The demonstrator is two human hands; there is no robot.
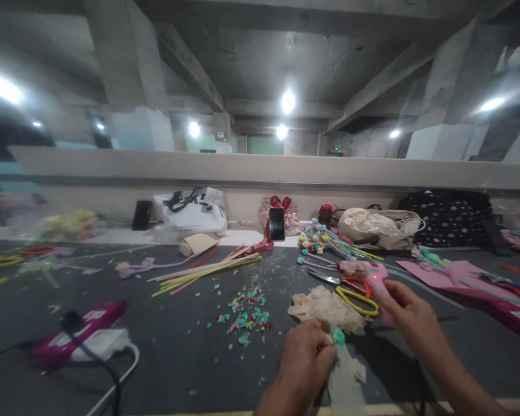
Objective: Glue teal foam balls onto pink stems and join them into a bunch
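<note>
My right hand (405, 306) is wrapped round the handle of a pink hot glue gun (372, 276), whose nozzle points left and whose red light is lit. My left hand (305, 352) is closed in a pinch near the front edge. Right at its fingertips sits a small turquoise piece (338, 336); whatever lies between the fingers is hidden. Beyond that hand lies a crumpled cream cloth or paper (325, 306). A pale strip (345, 381) runs toward me beneath the turquoise piece. Scissors (357, 300) with yellow and red handles rest beneath the glue gun.
Colourful scraps (249, 312) lie mid-table, with fuzzy stems (212, 271) behind. A phone (277, 224) leans at the back near a bundle of small flowers (316, 234). On the left is a magenta power strip (86, 329) with a white plug; pink sheet (455, 277) at right.
</note>
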